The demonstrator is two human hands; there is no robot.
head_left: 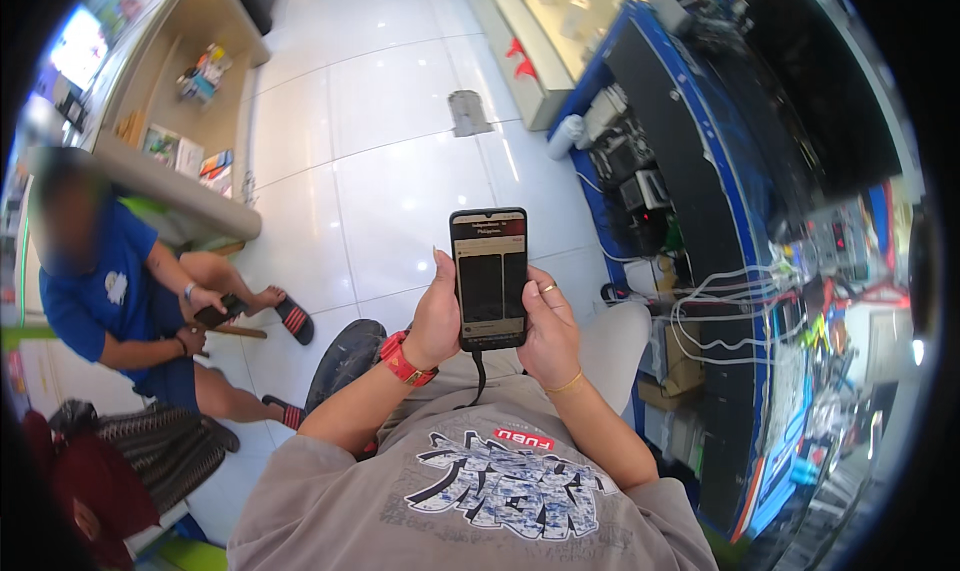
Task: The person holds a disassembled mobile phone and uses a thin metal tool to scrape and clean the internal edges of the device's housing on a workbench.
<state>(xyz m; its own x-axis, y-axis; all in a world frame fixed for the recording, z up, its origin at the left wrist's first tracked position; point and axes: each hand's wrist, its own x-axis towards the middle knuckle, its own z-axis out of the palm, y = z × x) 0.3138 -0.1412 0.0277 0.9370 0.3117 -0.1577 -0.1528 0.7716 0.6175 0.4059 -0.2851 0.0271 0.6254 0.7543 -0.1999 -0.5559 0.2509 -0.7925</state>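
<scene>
A black smartphone (490,281) is held upright over my lap, its screen lit with dark panels on a pale page. Along its left edge my left hand (436,309) grips it, the thumb pointing up beside the screen and a red watch on the wrist. My right hand (550,329) closes round the lower right edge, its thumb at the screen's side and a gold ring on one finger. Behind the phone most of my fingers are hidden. A black cable (480,376) hangs from the phone's bottom end toward my lap.
At left, a seated person in a blue shirt (105,281) holds a dark device (222,311). On the right stands a blue-edged workbench (690,121) with white cables (720,321) and electronic gear. A wooden shelf unit (170,101) is at the far left, above a tiled floor (390,171).
</scene>
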